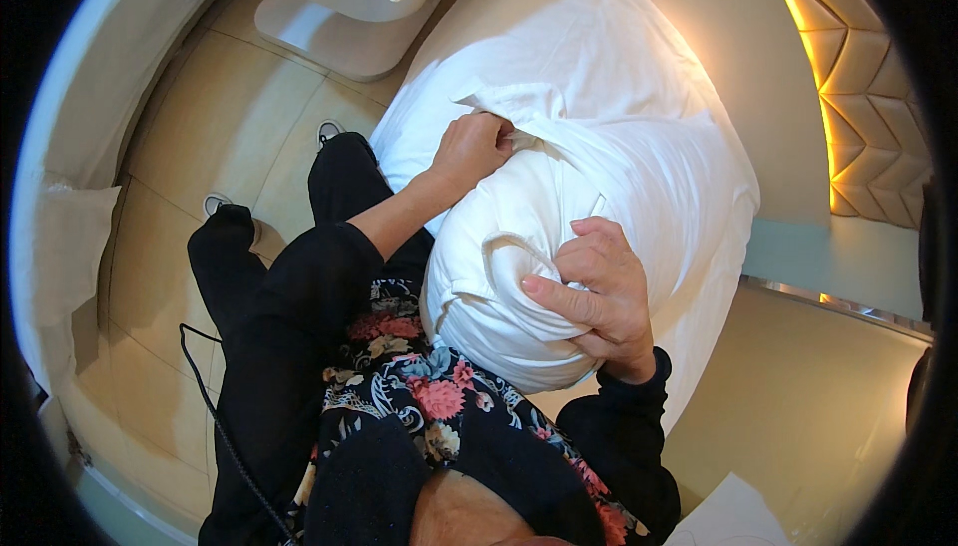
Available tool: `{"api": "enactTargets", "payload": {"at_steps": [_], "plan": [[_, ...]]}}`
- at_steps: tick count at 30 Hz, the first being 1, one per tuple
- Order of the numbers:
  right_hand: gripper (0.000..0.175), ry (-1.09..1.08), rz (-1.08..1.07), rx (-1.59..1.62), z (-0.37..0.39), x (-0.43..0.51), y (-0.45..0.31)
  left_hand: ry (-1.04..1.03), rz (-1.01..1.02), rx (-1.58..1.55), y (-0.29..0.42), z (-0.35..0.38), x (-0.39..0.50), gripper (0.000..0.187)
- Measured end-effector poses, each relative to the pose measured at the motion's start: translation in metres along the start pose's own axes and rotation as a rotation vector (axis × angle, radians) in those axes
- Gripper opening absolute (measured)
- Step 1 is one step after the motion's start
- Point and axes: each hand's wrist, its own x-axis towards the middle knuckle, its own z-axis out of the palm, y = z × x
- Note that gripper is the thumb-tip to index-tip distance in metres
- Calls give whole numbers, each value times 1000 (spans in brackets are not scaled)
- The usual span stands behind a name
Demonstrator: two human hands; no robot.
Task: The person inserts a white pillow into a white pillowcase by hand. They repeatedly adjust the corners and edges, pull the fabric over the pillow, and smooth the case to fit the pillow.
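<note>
A plump white pillow (516,344) bulges toward me against my floral top, its near end bunched and creased. White cloth with a loose hem (524,100), which looks like a pillowcase, lies over the far part of it. My left hand (475,143) holds the cloth edge by that hem, its fingertips partly hidden under the fabric. On the near end, my right hand (602,288) grips a gathered fold of the pillow's fabric, thumb toward the left. Beneath and beyond is a bed with a white sheet (599,14).
White furniture with a rounded base (329,33) stands at the far left, cream fabric on top. A lit padded wall panel (861,112) is at the right. Another white-draped surface (82,119) borders the tiled floor (179,119). A black cord (217,419) hangs by my left side.
</note>
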Motion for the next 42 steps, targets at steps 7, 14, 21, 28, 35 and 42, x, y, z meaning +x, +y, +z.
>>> {"api": "enactTargets", "payload": {"at_steps": [7, 14, 21, 28, 35, 42], "plan": [[38, 64, 1, -26, 0, 1, -1, 105, -234, -619, 0, 12, -1, 17], [39, 28, -11, -10, 0, -1, -2, 49, -195, -612, 7, -2, -9, 21], [40, 45, -53, 7, 5, 2, 0, 191, 0, -163, 7, -7, -13, 19], [45, 69, -47, -62, 7, 2, 2, 183, 147, -205, 14, -16, -8, 18], [53, 153, -68, -207, 11, 5, -7, 15, -8, -263, 16, -24, -12, 18], [48, 148, -36, -375, 15, -8, -20, 28, 8, -379, 27, -16, -9, 19]]}}
